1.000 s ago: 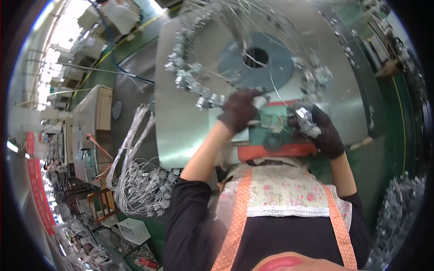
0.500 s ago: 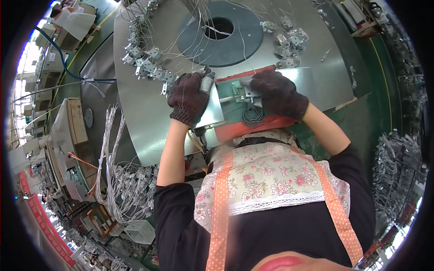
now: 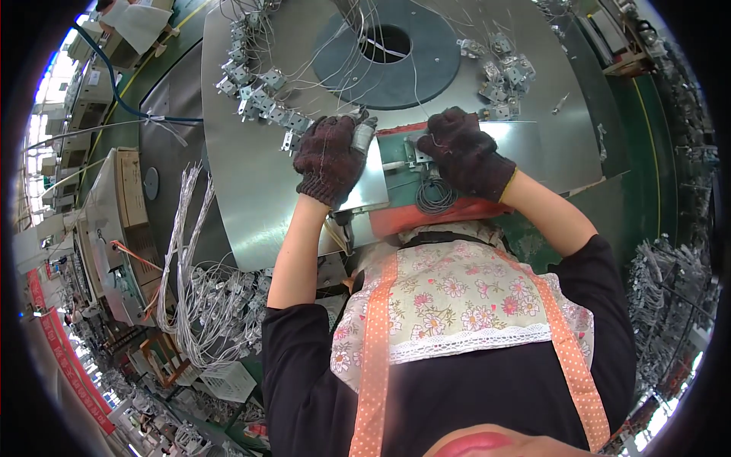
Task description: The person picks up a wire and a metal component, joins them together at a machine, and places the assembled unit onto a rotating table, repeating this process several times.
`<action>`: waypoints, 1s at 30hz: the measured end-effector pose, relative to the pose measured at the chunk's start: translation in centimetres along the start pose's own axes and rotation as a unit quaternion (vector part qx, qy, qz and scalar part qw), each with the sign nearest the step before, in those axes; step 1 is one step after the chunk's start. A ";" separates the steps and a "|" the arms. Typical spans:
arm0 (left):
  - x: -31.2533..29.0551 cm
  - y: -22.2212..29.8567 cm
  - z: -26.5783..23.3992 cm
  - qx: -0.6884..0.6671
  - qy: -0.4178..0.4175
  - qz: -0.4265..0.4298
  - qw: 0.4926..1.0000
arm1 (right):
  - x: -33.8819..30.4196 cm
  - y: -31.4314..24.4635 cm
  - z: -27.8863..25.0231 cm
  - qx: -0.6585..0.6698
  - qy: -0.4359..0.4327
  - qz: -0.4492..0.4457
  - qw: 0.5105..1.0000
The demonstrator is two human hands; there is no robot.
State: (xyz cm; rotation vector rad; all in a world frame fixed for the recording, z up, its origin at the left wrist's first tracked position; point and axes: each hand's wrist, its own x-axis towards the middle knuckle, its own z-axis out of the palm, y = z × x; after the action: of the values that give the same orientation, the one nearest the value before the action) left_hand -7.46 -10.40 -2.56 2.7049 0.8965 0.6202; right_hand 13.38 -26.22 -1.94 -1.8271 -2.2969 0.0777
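Both my hands wear dark maroon knitted gloves. My left hand [image 3: 331, 158] is closed at the left end of the work spot, with a grey-wrapped piece [image 3: 364, 135] along its thumb side; what the fingers hold is hidden. Curled into a fist, my right hand [image 3: 466, 154] sits just right of a small metal bracket part [image 3: 419, 157]. I cannot make out what its fingers grip. A thin wire runs down towards its knuckles. Below the bracket part lies a coil of dark thin wire [image 3: 435, 196]. A small pale rod [image 3: 394, 165] points left from the part.
On the metal table [image 3: 259, 221], a chain of small metal parts [image 3: 263, 103] curves at left and a cluster [image 3: 504, 80] lies at right. A grey disc with a central hole [image 3: 335, 72] stands beyond my hands. Bundled wires [image 3: 179, 282] hang at the left edge.
The right hand has risen slightly, its fingers more tightly curled and off the bracket part's top. The left hand stays closed in nearly the same spot. The whole view has shifted slightly.
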 end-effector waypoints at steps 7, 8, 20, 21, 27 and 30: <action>-0.5 0.3 1.0 0.072 0.048 0.088 0.992 | -2.2 -0.6 3.4 -0.013 0.106 0.045 0.993; -0.8 0.1 2.1 0.056 0.064 0.104 0.991 | -2.7 -0.6 4.6 0.027 0.197 0.024 0.980; -2.7 7.1 7.5 0.083 -0.161 0.189 0.965 | -2.4 -4.4 0.0 0.131 0.096 0.088 0.983; -2.7 7.6 7.4 0.072 -0.120 0.192 0.971 | -2.8 -4.2 -0.4 0.122 0.099 0.063 0.986; -2.0 7.5 5.6 0.055 -0.266 0.089 0.958 | -4.4 -0.4 3.6 0.182 0.126 0.025 0.975; -0.4 9.2 3.0 0.030 -0.167 0.209 0.963 | -3.9 1.5 -0.3 0.232 0.140 0.001 0.963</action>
State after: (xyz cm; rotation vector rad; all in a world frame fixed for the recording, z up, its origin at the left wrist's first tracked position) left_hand -1.60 -18.09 -2.25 2.9490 0.2666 0.1895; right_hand 15.72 -29.65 -2.44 -1.4919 -1.8847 0.3094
